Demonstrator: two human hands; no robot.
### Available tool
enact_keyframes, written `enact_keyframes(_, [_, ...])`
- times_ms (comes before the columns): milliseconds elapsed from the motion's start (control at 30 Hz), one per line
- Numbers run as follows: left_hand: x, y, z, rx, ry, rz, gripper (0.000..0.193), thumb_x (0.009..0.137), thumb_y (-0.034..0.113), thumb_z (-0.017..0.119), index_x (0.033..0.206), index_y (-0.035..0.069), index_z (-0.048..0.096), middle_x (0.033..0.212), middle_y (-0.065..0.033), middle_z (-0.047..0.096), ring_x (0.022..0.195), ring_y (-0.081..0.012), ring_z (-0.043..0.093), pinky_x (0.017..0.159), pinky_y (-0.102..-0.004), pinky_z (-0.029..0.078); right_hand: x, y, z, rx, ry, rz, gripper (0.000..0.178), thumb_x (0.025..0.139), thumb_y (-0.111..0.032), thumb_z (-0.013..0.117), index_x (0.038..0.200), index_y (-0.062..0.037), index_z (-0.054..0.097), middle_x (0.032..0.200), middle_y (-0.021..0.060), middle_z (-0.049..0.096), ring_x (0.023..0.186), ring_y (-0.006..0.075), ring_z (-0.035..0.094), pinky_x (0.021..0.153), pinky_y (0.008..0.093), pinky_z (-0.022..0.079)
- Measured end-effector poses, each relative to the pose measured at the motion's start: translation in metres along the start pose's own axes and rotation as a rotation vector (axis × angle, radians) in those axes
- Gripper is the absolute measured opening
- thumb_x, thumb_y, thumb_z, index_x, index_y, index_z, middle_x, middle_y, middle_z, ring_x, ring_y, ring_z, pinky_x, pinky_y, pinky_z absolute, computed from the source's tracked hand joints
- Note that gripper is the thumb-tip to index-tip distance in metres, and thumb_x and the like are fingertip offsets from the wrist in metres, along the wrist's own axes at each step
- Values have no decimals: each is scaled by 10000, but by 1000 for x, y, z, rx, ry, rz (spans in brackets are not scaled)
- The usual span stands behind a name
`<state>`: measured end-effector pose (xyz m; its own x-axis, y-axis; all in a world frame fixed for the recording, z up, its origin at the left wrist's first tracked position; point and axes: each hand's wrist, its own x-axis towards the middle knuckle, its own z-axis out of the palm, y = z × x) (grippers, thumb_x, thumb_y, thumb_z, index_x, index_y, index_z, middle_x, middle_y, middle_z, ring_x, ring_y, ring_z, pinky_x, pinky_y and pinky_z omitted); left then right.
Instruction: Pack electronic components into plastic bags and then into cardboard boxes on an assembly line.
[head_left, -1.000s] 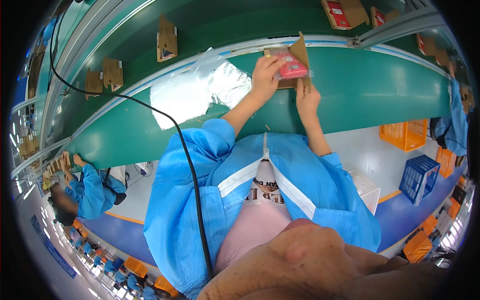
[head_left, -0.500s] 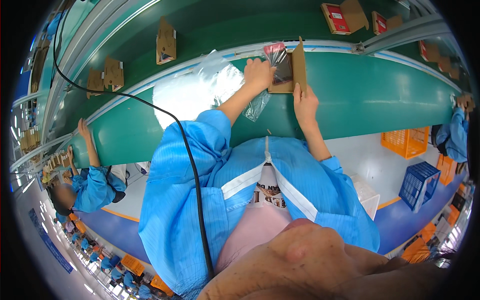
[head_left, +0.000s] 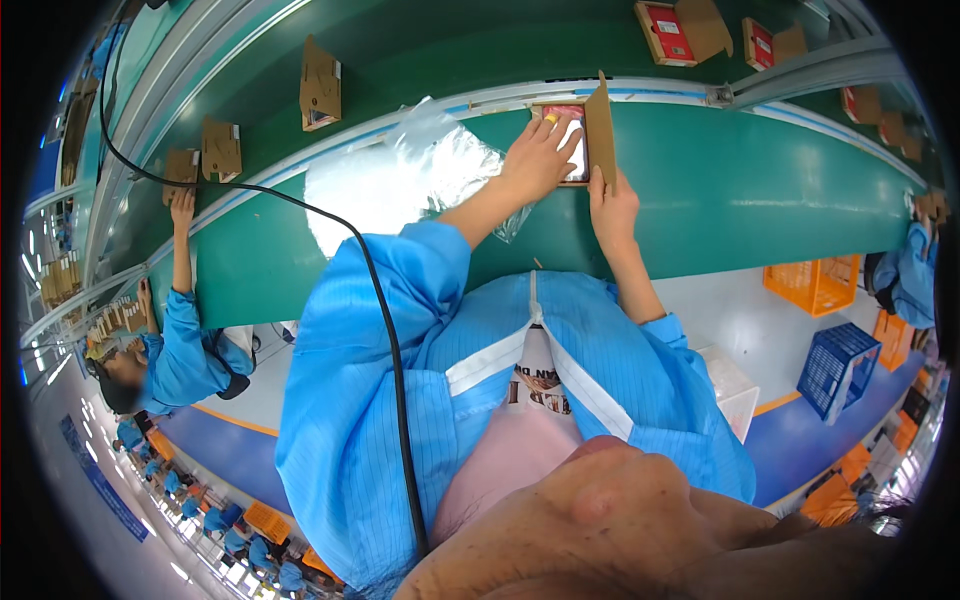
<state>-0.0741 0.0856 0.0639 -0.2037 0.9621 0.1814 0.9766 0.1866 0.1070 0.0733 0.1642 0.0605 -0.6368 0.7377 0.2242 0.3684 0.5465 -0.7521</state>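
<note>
At the far edge of the green bench, a small cardboard box (head_left: 600,130) stands with its lid raised on the right. Inside it lies a flat, shiny item in clear plastic (head_left: 576,150), reddish at its far end; its kind is unclear. My left hand (head_left: 537,160) rests on this item with fingers stretched out, covering part of it and the box's left side. My right hand (head_left: 613,207) pinches the near end of the lid. Left of my left hand, a stack of clear plastic bags (head_left: 360,190) spreads over the bench.
Beyond the bench, a dark green belt (head_left: 480,45) carries open boxes, such as one cardboard box (head_left: 321,85) and a box with red contents (head_left: 668,35). A black cable (head_left: 300,203) hangs across the view. A co-worker (head_left: 180,345) stands at left; orange (head_left: 812,285) and blue crates (head_left: 838,370) sit at right.
My left hand has gone from gripping the clear plastic to lying flat on the item, which now sits down inside the box. Belt boxes shifted left. The co-worker's hand reached a box.
</note>
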Motion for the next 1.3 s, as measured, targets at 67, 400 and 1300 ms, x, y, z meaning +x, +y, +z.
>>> enact_keyframes(67, [-4,2,4,-93,12,-29,537,839,348,598,1284,64,502,1358,-171,424,1216,-336,426,1065,-443,290,-2,9,4,53,-41,85,195,918,-167,534,897,5,625,745,205,628,640,379,612,572,440,486])
enact_keyframes(400, [-88,-120,4,-184,383,-564,244,779,30,578,1022,24,600,1043,-153,582,1000,-355,507,886,-437,414,146,26,33,-114,-6,-179,212,910,-195,549,854,0,609,669,151,628,603,302,623,566,404,475])
enact_keyframes(1300, [-36,32,14,-782,175,-406,186,886,127,498,968,6,612,913,-197,616,886,-370,588,784,-432,470,-10,47,-13,384,-155,522,190,851,-77,612,937,13,468,630,73,590,509,134,600,463,259,484])
